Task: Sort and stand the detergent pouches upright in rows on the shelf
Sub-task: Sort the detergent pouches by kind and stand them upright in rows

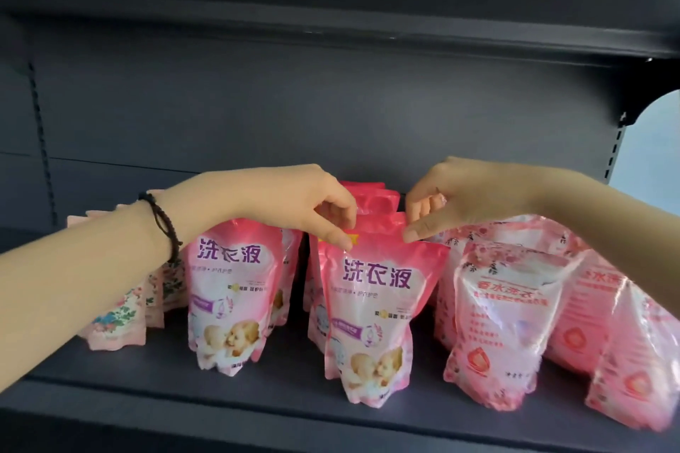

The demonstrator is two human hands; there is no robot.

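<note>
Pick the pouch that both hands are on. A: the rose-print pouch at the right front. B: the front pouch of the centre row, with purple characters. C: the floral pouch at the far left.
B: the left hand and the right hand each pinch a top corner of the centre pouch, which stands upright on the shelf.

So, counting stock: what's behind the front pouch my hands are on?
Pink tops of more pouches in a row; the front pouch, left hand and right hand hide their bodies.

Bare forearms, no sleeves; dark braided cord bracelet (162, 222) on left wrist.
</note>
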